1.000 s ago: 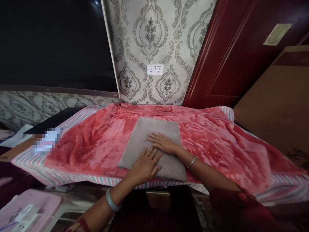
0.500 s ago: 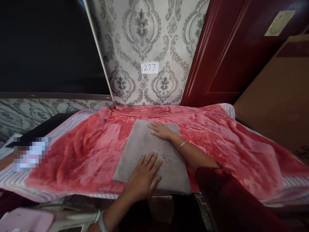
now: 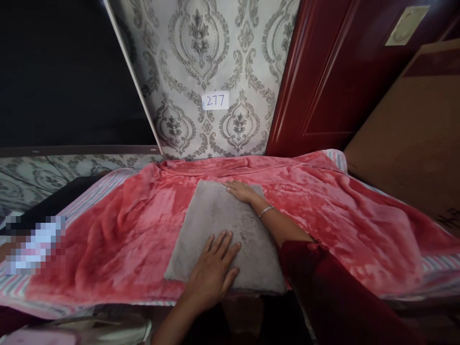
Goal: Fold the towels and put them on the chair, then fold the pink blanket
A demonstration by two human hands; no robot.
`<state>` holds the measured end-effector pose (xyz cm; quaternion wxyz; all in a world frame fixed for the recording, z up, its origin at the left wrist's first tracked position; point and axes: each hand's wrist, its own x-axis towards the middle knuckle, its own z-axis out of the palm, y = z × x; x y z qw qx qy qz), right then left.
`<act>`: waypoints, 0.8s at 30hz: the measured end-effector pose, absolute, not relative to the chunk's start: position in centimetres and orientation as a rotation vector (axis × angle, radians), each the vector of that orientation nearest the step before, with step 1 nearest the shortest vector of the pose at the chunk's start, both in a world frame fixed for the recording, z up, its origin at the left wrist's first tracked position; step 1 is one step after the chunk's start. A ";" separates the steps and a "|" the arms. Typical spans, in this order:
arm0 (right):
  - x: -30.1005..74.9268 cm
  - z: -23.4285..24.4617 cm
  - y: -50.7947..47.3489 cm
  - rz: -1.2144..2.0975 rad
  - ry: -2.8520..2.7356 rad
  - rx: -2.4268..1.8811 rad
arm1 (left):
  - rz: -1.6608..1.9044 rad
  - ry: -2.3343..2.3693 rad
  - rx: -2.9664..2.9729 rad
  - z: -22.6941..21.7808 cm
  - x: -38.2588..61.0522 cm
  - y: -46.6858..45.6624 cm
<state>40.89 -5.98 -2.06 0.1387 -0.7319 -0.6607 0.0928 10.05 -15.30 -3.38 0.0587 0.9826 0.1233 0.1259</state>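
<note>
A folded grey towel (image 3: 219, 225) lies flat on a red plush blanket (image 3: 323, 211) that covers a table. My left hand (image 3: 213, 270) rests palm down on the towel's near edge, fingers spread and open. At the towel's far right corner, my right hand (image 3: 241, 190) lies flat with fingers stretched out; a thin bangle circles its wrist. Neither hand holds anything.
A striped cloth (image 3: 82, 201) shows under the blanket's edges. Patterned wallpaper with a "277" label (image 3: 215, 100) is behind the table. A dark red door (image 3: 341, 76) and a brown board (image 3: 413, 139) stand at the right; a dark screen (image 3: 61, 72) is at the left.
My right hand has slid from the towel's middle up to its far right corner. My left hand has stayed at the near edge. The view has shifted closer and slightly right.
</note>
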 end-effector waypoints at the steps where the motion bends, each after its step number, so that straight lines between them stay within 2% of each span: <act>1: 40.7 -1.9 -6.0 0.252 -1.907 -2.128 | 0.381 0.376 2.977 -3.3 10.1 -15.3; 9: 37.6 0.3 -9.6 0.087 -1.889 -2.175 | 0.425 0.370 2.981 -3.1 10.0 -14.7; 17: 35.8 -1.7 -18.8 0.172 -2.124 -1.968 | 0.351 0.238 2.992 -3.4 12.9 -18.7; 24: 40.9 -2.7 -16.4 0.096 -1.985 -2.107 | 0.364 0.254 3.055 -4.7 14.0 -21.0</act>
